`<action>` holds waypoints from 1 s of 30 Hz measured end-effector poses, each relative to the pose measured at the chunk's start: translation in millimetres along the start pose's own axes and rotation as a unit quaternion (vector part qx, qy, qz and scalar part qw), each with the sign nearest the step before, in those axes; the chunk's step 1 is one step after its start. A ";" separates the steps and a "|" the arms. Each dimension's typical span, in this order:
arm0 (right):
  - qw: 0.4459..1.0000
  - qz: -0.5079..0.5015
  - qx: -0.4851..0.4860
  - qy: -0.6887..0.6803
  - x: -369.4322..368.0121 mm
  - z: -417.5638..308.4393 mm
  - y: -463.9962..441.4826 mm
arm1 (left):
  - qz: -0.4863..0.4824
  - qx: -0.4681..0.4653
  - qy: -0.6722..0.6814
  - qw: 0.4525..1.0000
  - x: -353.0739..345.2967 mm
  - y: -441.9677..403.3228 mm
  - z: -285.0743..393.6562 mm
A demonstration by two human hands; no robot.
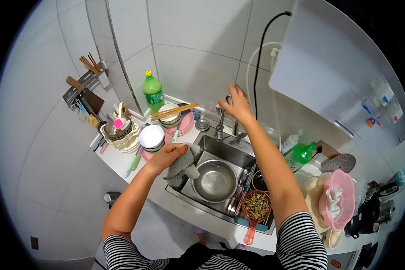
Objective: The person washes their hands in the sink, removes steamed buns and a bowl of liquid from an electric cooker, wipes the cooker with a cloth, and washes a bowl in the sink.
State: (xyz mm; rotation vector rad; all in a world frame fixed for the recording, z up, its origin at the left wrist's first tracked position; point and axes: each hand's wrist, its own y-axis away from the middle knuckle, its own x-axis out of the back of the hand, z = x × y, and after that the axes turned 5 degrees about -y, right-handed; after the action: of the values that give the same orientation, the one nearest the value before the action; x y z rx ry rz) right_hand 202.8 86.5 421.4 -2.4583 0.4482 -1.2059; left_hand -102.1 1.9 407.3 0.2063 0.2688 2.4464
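Note:
My left hand (168,157) is closed on a bunched grey dishcloth (184,165), held over the left edge of the sink (205,143). Part of the cloth hangs down beside a round metal basin (215,181) that sits in the sink. At the back, my right hand (237,106) is at the top of the chrome faucet (220,126), with the metal between thumb and fingers. How firmly it grips there is hard to see.
Left of the sink stand white bowls (152,136), pink plates (187,123), chopsticks (175,111) and a green bottle (153,92). A red strainer (255,207) of green pieces rests at the sink's right side. Further right is a pink basket (345,198).

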 end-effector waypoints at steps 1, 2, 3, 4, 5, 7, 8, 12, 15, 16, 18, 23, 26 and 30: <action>1.000 -0.001 0.000 0.003 -9.6 1.0 -8.7 | 0.005 0.010 -0.003 1.000 6.1 -1.4 0.0; 0.999 0.027 -0.008 0.038 -16.2 -2.7 -15.9 | -0.003 0.011 0.008 1.000 13.7 -2.7 -0.3; 0.996 0.054 -0.017 0.073 -20.8 -5.5 -22.2 | -0.004 0.010 0.010 1.000 19.0 -2.3 0.7; 0.996 0.055 -0.018 0.075 -20.9 -6.2 -29.5 | -0.016 -0.015 -0.010 1.000 23.6 0.1 3.4; 0.989 -0.042 -0.085 0.111 -11.2 -17.4 -34.3 | -0.029 -0.039 -0.030 0.998 27.0 1.0 6.3; 0.967 -0.138 -0.159 0.147 -5.8 -19.6 -29.8 | -0.049 -0.066 -0.019 0.996 40.6 -5.9 0.5; 0.986 -0.034 -0.078 0.141 -4.5 -16.2 -15.9 | -0.046 -0.069 0.016 0.996 45.5 -9.8 2.1; 0.989 0.148 0.010 -0.007 32.1 -24.5 54.6 | -0.060 -0.111 0.104 0.987 44.6 -29.4 31.0; 0.954 0.157 -0.106 -0.233 55.4 -12.1 116.2 | -0.075 -0.134 0.103 0.983 34.7 -66.1 47.2; 0.939 0.145 -0.158 -0.267 64.5 -10.8 139.3 | -0.079 -0.169 0.074 0.980 29.6 -82.6 50.2; 0.905 0.128 -0.235 -0.330 78.4 -3.8 183.5 | -0.109 -0.204 0.053 0.972 14.9 -102.3 72.1; 0.818 0.163 -0.323 -0.448 109.4 -8.6 274.3 | -0.203 -0.186 0.075 0.958 -32.1 -161.8 114.8; 0.781 0.186 -0.379 -0.460 128.3 -26.0 309.3 | -0.246 -0.171 -0.014 0.954 -50.9 -193.3 135.0; 0.780 0.202 -0.374 -0.460 135.9 -26.8 348.6 | -0.131 -0.201 -0.326 0.915 -55.2 -231.6 116.9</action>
State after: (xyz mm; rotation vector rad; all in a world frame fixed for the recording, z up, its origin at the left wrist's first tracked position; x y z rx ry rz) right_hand 218.6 -285.0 371.8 -2.9100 1.1991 0.5217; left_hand 104.6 159.8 459.3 0.7281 -0.4674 1.9754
